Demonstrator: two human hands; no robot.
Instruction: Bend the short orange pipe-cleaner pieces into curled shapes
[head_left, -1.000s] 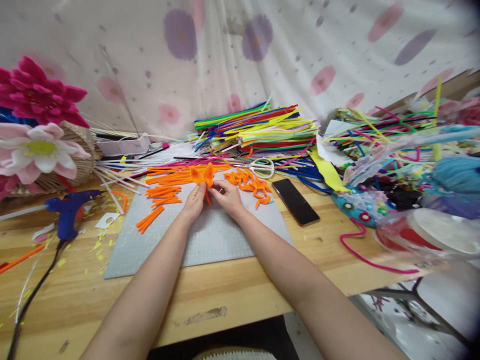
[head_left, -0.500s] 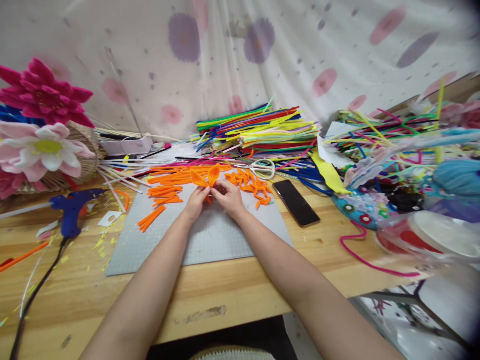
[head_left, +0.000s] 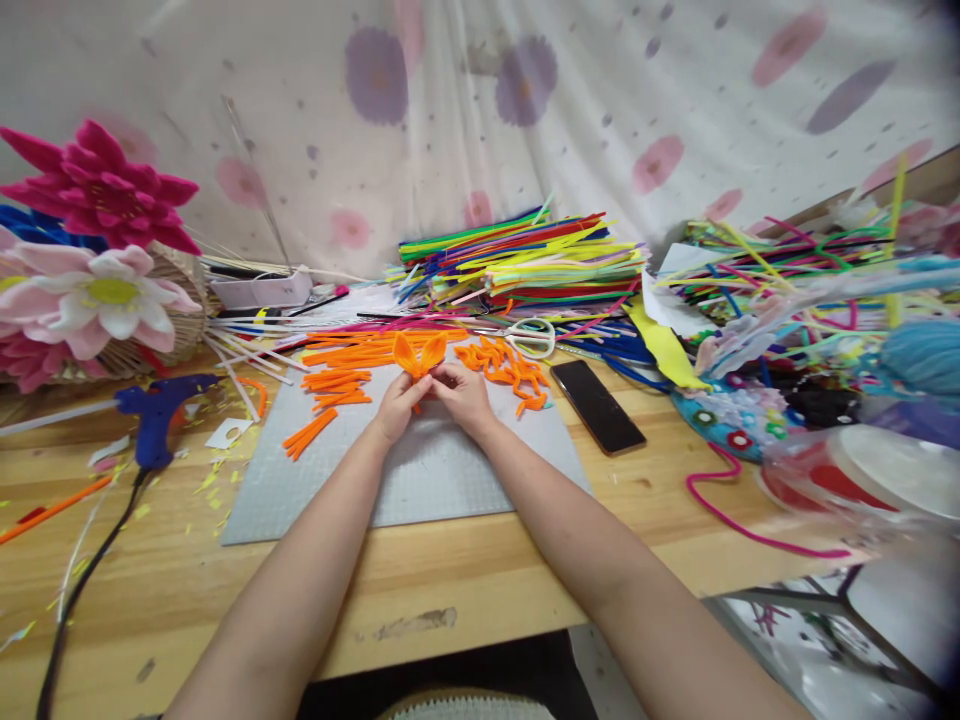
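Between my hands, over the grey cutting mat (head_left: 450, 490), is an orange pipe-cleaner piece (head_left: 418, 352) with two pointed petals standing up in a V. My left hand (head_left: 403, 402) pinches its base from the left. From the right, the closed fingers of my right hand (head_left: 460, 392) grip the same base, and the fingertips of both hands meet there. Short cut orange pipe cleaners (head_left: 334, 388) lie left of my hands, and a heap of bent orange pipe cleaners (head_left: 510, 370) lies to the right. The lower end of the held piece is mostly hidden by my fingers.
A blue glue gun (head_left: 157, 420) with a black cord lies at the left, near fuzzy flowers (head_left: 112, 290). White-handled scissors (head_left: 531, 338) and a black phone (head_left: 598, 407) are right of the mat. Bundles of coloured pipe cleaners (head_left: 525, 260) are stacked behind; a clear-wrapped tub (head_left: 862, 470) stands at right.
The two petals have come closer together and stand more upright. My fingertips have shifted slightly at the base. The whole view has moved a little, with things sitting further right.
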